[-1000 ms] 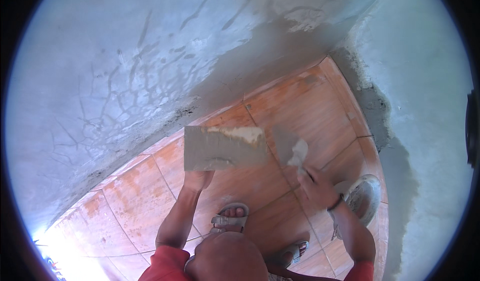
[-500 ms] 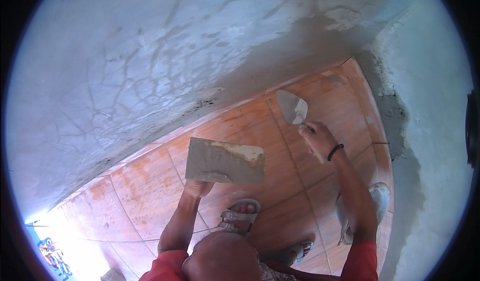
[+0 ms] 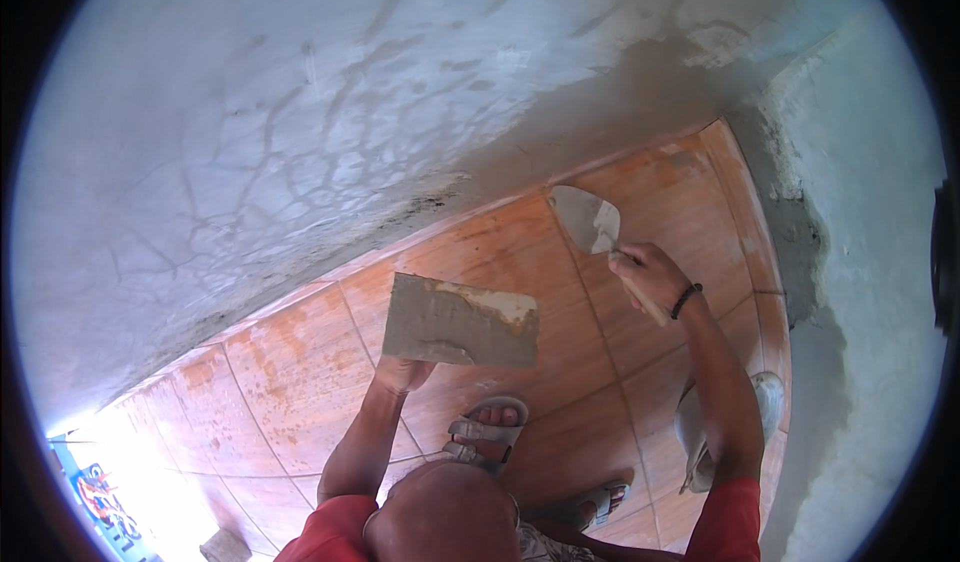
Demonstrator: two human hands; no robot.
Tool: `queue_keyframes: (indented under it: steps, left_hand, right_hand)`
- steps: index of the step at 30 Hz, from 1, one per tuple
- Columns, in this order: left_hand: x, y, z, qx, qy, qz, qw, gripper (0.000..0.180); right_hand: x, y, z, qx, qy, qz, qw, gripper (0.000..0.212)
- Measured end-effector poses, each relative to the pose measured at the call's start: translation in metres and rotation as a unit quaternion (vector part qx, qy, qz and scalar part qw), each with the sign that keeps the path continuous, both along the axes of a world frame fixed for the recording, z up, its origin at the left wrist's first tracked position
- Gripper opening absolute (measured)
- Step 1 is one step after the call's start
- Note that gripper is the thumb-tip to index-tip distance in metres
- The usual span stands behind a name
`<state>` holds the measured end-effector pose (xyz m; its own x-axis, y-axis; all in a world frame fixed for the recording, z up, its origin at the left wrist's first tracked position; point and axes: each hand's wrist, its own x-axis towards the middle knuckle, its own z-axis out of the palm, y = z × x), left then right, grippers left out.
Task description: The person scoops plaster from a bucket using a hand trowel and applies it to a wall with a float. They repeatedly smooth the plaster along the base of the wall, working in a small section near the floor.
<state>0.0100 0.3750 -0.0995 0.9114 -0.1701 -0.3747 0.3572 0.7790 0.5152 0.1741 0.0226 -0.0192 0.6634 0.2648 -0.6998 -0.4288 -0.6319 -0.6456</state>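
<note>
In my left hand [image 3: 402, 373] is a flat rectangular mortar board [image 3: 425, 314], held from beneath at its near edge. Wet grey mortar covers most of its face, and a paler bare patch shows along the far right edge. My right hand [image 3: 652, 276], with a dark bracelet at the wrist, is closed around the wooden handle of a trowel [image 3: 578, 214]. The trowel's rounded metal blade points far and left, with grey residue on it. It hangs apart from the board, over the tiles near the wall's foot.
A grey wall [image 3: 260, 142] with crack-like streaks and a damp brown patch [image 3: 640, 87] runs along the far side. On the right stands another wall [image 3: 870, 262] with fresh grey mortar. Orange tiles [image 3: 560, 312] cover the floor. A pale rounded object [image 3: 768, 407] sits behind my right arm.
The view has shifted slightly, so the walls sit farther right. Both hands, still holding board and trowel, appear a little farther right; the trowel blade is slightly lower in the picture.
</note>
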Motion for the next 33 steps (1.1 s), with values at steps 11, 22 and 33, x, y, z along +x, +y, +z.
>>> queue_keyframes:
  steps: [11,22,33]
  left_hand:
    - [0.004,-0.003,-0.007,0.022,-0.002,-0.025,0.999,0.059]
    - [0.063,-0.063,0.005,0.052,-0.081,-0.079,0.992,0.062]
    - [0.085,-0.091,0.045,0.067,-0.139,-0.113,0.982,0.056]
  right_hand:
    - [-0.024,-0.004,0.002,0.158,0.183,-0.027,0.97,0.031]
    - [-0.12,-0.028,0.078,0.287,0.026,-0.145,0.946,0.049]
    - [-0.158,-0.062,0.085,0.482,0.014,-0.312,0.818,0.06]
